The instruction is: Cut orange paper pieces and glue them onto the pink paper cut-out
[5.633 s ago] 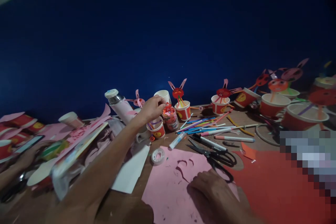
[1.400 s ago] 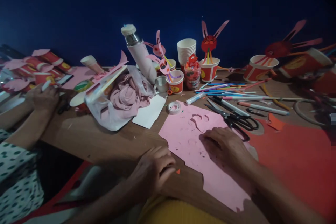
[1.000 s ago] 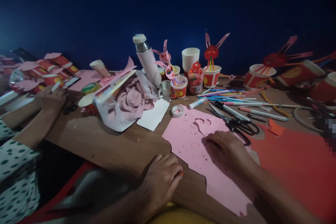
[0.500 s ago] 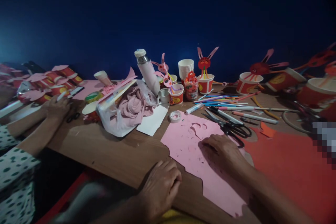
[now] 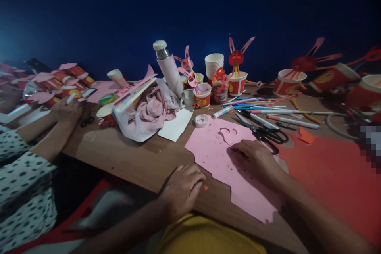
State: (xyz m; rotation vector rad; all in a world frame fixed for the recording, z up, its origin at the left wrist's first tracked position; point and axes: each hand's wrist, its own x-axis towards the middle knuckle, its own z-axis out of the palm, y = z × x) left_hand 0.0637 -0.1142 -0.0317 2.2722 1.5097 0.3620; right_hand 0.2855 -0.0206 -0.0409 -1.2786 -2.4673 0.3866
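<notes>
My right hand (image 5: 253, 156) rests on a sheet of pink paper (image 5: 220, 158), its fingers bent together and curled down. Whatever lies under the fingertips, if anything, is hidden. My left hand (image 5: 184, 186) lies loosely on the brown table (image 5: 143, 162) near its front edge, fingers draped forward and no object visible in them. A tiny orange scrap (image 5: 206, 187) lies just beyond its fingers. Cut strips and small dark bits are scattered on the pink sheet. Black-handled scissors (image 5: 269, 137) lie just past my right hand, and a roll of tape (image 5: 201, 120) sits at the sheet's far corner.
Markers (image 5: 293, 122) and coloured sticks (image 5: 258, 105) lie beyond the scissors. Red paper (image 5: 330, 174) covers the right side. Rabbit-topped cups (image 5: 237, 83), a thermos (image 5: 169, 69) and a plastic bag (image 5: 131, 127) stand behind. A co-worker's hand (image 5: 68, 109) is at left.
The view has tilted downward, bringing yellow cloth into sight below. My left hand has eased from a tighter curl, and the orange scrap now shows beside it. My right hand stays on the pink paper.
</notes>
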